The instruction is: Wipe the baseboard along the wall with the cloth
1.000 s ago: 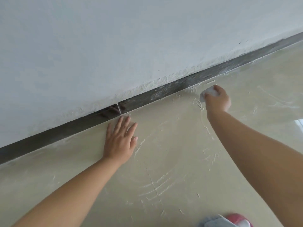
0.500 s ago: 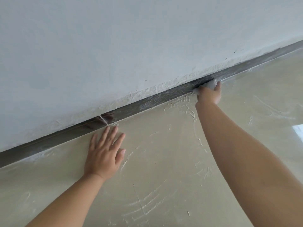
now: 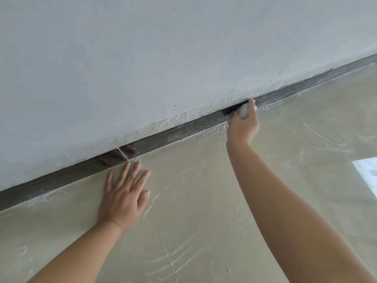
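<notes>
Being pressed against the dark baseboard (image 3: 183, 130) by the right hand (image 3: 242, 127), fingers curled around it: white cloth (image 3: 243, 111). Left hand (image 3: 122, 193) is being rested flat, fingers spread, on floor (image 3: 204, 201).

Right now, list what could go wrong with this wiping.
1. The wall has a rough, crumbly lower edge just above the baseboard; the cloth in the right hand might knock bits loose.
2. White smears cover the floor beside the strip, so the cloth may pick them up and streak the dark surface.
3. The left hand leans flat on that glossy floor and might slip.
</notes>
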Tool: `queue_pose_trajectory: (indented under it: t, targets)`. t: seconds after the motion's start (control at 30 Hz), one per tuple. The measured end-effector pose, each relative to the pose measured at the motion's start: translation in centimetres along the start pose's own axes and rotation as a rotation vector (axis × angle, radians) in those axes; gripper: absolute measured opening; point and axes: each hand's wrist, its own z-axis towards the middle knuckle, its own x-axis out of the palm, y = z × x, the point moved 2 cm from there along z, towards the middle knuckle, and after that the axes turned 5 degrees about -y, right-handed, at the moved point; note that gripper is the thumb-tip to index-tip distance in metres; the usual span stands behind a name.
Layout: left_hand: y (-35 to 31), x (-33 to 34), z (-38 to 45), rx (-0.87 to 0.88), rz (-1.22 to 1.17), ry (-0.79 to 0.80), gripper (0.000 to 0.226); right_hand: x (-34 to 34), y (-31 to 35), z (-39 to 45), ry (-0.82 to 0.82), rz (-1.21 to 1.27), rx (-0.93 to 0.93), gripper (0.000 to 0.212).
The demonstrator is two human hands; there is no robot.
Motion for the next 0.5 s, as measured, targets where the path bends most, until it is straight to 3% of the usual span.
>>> queue_pose_trajectory:
  t: [0.23,0.5]
  targets:
    - [0.2,-0.1,-0.2,-0.018,-0.005,0.029,0.053,-0.3,-1.6,-2.5,0.227,-0.238,-0.033,0.054]
    - [0.0,0.1,-0.3,-0.044,-0.024,0.006,0.054,-2.7,1.5,5.4,0.045,-0.319,-0.042,0.061]
